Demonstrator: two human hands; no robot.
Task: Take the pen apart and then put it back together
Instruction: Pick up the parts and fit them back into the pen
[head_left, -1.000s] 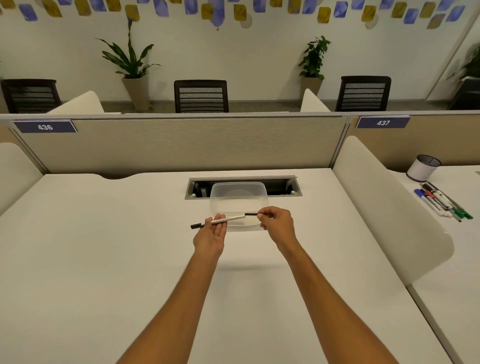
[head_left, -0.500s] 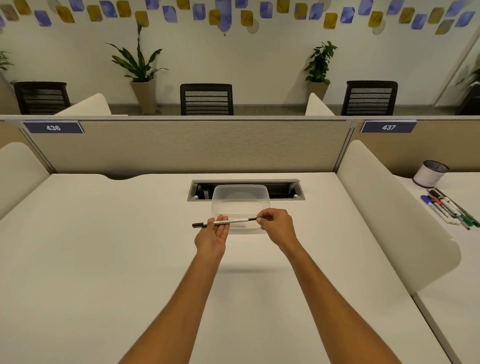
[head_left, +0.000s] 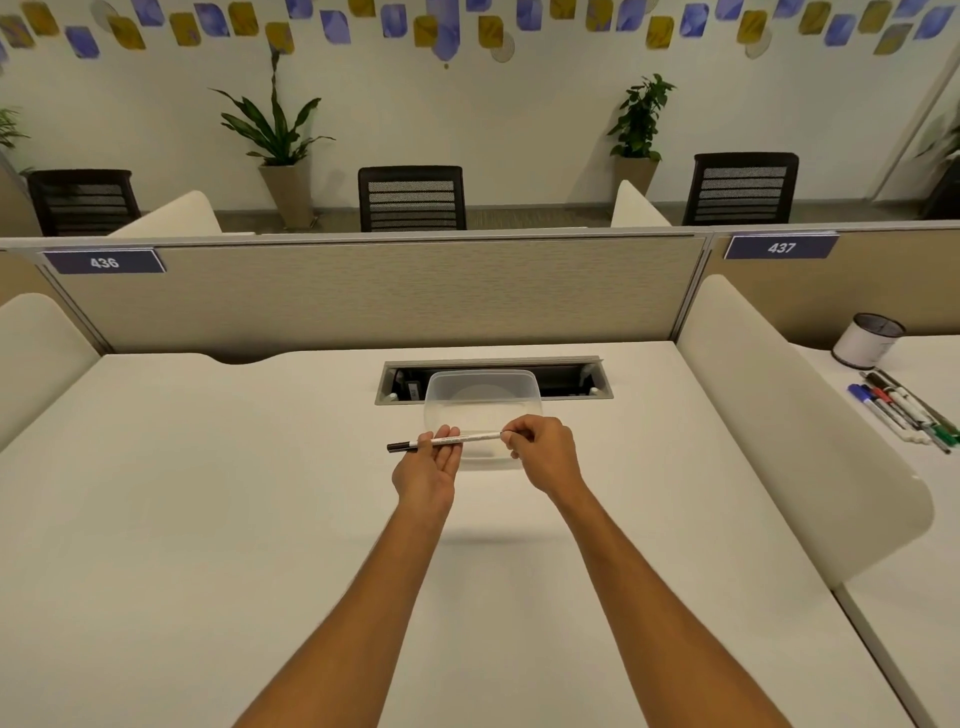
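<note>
Slim white pen with black cap (head_left: 444, 441) — barrel steadied across left hand (head_left: 427, 470); right hand (head_left: 540, 452) pinches far end, likely for pulling apart over clear plastic tub (head_left: 480, 397).

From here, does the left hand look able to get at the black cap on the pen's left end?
Probably not without regripping: the left hand is closed on the pen barrel, just right of the black cap. The cap itself sticks out uncovered, and the right hand holds the other end.
</note>
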